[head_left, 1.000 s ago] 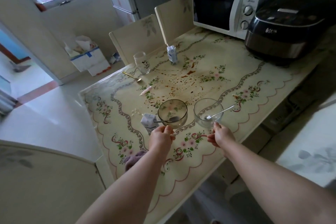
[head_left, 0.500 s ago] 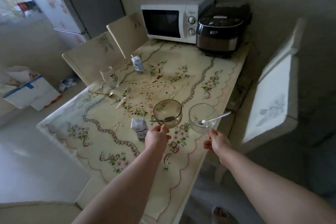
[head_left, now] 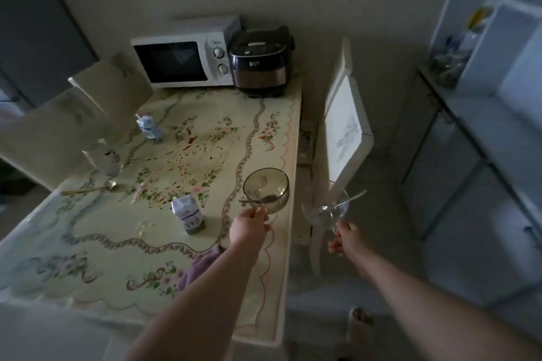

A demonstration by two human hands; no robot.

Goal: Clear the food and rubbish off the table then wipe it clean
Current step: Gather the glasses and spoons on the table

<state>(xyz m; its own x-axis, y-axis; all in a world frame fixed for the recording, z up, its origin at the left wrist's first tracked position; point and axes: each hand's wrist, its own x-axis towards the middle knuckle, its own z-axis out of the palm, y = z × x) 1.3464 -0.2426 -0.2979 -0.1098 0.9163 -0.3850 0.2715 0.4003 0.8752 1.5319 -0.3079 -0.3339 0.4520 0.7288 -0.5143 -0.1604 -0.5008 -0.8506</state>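
The left hand (head_left: 249, 226) pinches the near rim of the tinted bowl (head_left: 265, 184) at the right edge of the table (head_left: 123, 231), centre frame. The right hand (head_left: 347, 240) grips the clear bowl (head_left: 324, 211), blurred, apparently by its near rim, off the table, right of centre. Both bowls look like light, stiff, slick, breakable glass. The rims give the best hold, and keeping them level should stop the loose spoon (head_left: 265, 199) sliding out.

white microwave (head_left: 184, 53), door shut, two dials | black rice cooker (head_left: 259, 61), lid down, just right of microwave | cream chair (head_left: 347, 132), floral back, right side | two chair backs (head_left: 114, 82), left | white shelving (head_left: 498, 47), far right
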